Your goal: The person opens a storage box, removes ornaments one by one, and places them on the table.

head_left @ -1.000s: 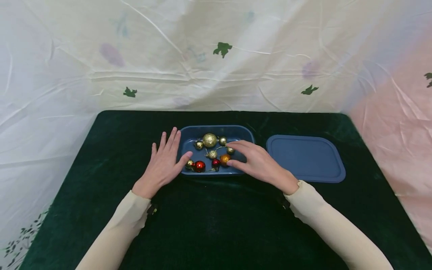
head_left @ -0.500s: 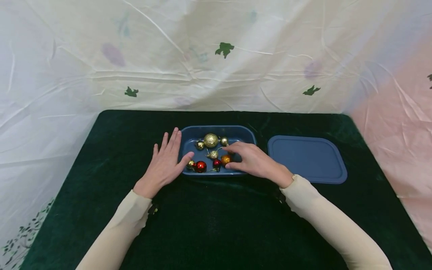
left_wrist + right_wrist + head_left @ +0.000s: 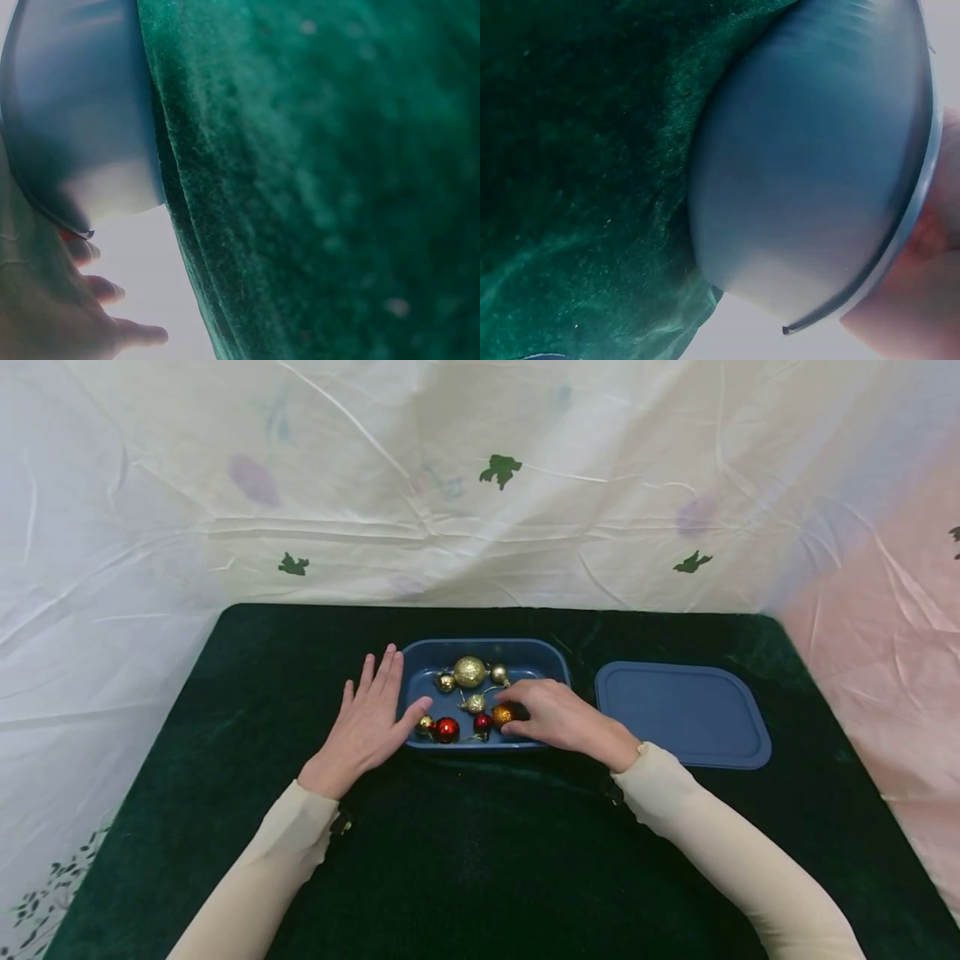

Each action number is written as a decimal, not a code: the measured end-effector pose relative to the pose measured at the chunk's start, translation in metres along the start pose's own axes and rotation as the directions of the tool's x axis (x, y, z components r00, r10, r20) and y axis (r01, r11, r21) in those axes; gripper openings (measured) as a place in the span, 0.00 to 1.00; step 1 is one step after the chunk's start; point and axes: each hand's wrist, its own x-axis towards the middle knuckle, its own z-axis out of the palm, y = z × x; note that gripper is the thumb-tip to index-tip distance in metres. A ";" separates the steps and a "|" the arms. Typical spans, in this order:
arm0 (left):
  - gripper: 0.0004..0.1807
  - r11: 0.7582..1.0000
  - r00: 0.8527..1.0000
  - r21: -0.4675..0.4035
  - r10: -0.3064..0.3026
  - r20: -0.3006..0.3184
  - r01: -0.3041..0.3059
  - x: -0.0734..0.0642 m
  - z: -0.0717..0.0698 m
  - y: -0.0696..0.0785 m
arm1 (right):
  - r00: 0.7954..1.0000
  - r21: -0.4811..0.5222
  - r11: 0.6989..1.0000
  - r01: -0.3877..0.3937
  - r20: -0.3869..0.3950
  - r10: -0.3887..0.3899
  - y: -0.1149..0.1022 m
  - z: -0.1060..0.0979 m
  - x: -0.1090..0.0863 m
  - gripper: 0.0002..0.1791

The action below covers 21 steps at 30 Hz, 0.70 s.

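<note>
A blue rectangular box (image 3: 483, 645) holds several Christmas baubles. My left hand (image 3: 362, 718) lies flat along its left side, fingers straight and thumb over the rim. My right hand (image 3: 566, 718) reaches over the box's right side, its thumb and fingers around an orange bauble (image 3: 502, 716). A dark red bauble (image 3: 482, 722) sits just left of it. Also in the box are a large gold glitter bauble (image 3: 469, 672), smaller gold ones and a shiny red bauble (image 3: 447, 730). My right fingers hide part of the contents. Both wrist views mostly show the box's outer wall (image 3: 802, 165).
A flat blue lid (image 3: 682, 714) lies on the table to the right of the box. Dark green cloth (image 3: 465, 852) covers the table. Pale printed fabric (image 3: 600, 443) hangs behind it and at both sides.
My right hand has moved slightly left and its thumb and fingers have drawn together around the orange bauble. A small gold bauble beneath the fingers is now hidden. The left hand stays against the box.
</note>
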 end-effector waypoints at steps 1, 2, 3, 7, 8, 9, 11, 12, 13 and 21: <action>0.55 1.000 1.000 0.001 0.002 0.002 -0.002 0.000 0.000 0.000 | 1.000 -0.006 1.000 -0.003 0.004 0.003 0.000 0.000 0.001 0.27; 0.55 1.000 1.000 -0.002 0.001 0.003 -0.001 0.000 0.000 -0.001 | 1.000 -0.012 1.000 -0.006 0.007 0.007 0.000 0.001 0.001 0.26; 0.55 1.000 1.000 -0.005 0.002 0.005 -0.002 0.000 0.000 -0.001 | 1.000 -0.015 1.000 -0.008 0.010 0.008 0.000 0.001 0.002 0.26; 0.55 1.000 1.000 -0.010 0.000 0.008 0.000 0.000 0.001 0.000 | 1.000 -0.019 1.000 -0.012 0.013 0.012 0.000 0.002 0.002 0.24; 0.55 1.000 1.000 -0.009 0.000 0.008 0.000 0.000 0.001 0.000 | 1.000 -0.016 1.000 -0.013 0.009 0.013 0.000 0.002 0.002 0.24; 0.55 1.000 1.000 -0.009 -0.001 0.009 0.001 0.000 0.001 0.000 | 1.000 -0.009 1.000 -0.013 0.003 0.013 0.000 0.002 0.001 0.24; 0.54 1.000 1.000 -0.011 -0.003 0.008 0.003 0.001 0.002 0.000 | 1.000 0.005 1.000 -0.014 -0.015 0.014 0.000 0.002 -0.002 0.23; 0.53 1.000 1.000 -0.013 -0.004 0.006 0.005 0.001 0.002 0.001 | 0.999 0.013 1.000 -0.014 -0.029 0.015 0.000 0.002 -0.003 0.23; 0.53 1.000 1.000 -0.012 -0.005 0.005 0.005 0.001 0.002 0.001 | 0.999 0.023 1.000 -0.012 -0.045 0.013 0.000 0.002 -0.005 0.23; 0.51 1.000 1.000 -0.014 -0.021 0.006 0.021 0.001 0.001 0.001 | 0.971 0.108 0.993 0.052 -0.236 -0.025 0.000 0.002 -0.029 0.22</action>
